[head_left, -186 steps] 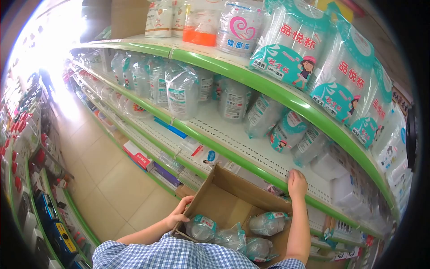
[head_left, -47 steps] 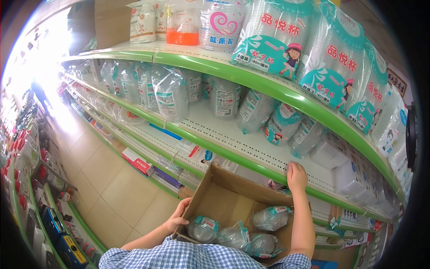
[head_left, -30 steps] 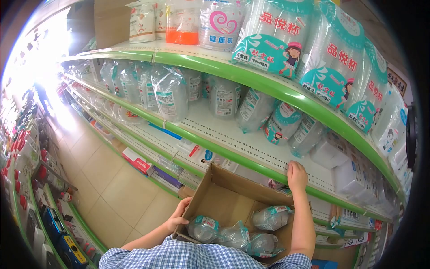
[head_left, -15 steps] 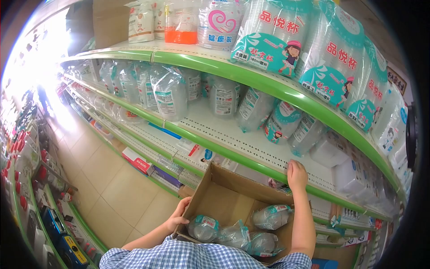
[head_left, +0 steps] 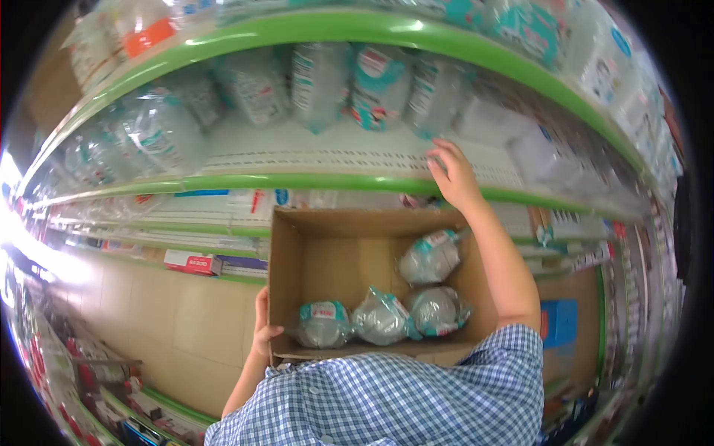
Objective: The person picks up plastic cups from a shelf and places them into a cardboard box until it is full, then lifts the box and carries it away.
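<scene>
An open cardboard box (head_left: 327,256) rests against my body, with several bagged stacks of clear plastic cups (head_left: 381,318) lying inside it. My left hand (head_left: 264,327) grips the box's left side, thumb over the edge. Above the box's right end, my right hand (head_left: 452,172) is raised over the shelf (head_left: 320,152), its fingers apart and holding nothing. Just beyond its fingertips stands a wrapped cup pack (head_left: 431,97), beside another pack (head_left: 378,88) with a teal and red label.
A green-edged upper shelf (head_left: 335,26) with more cup packs runs overhead. White boxes (head_left: 547,152) stand right of my right hand. Lower shelves hold a red and white box (head_left: 191,262). A blue box (head_left: 559,323) is at the lower right.
The view has turned, and the box now appears level. My right hand has left the shelf's front edge, reaching in over the shelf with fingers spread. My left hand still holds the box.
</scene>
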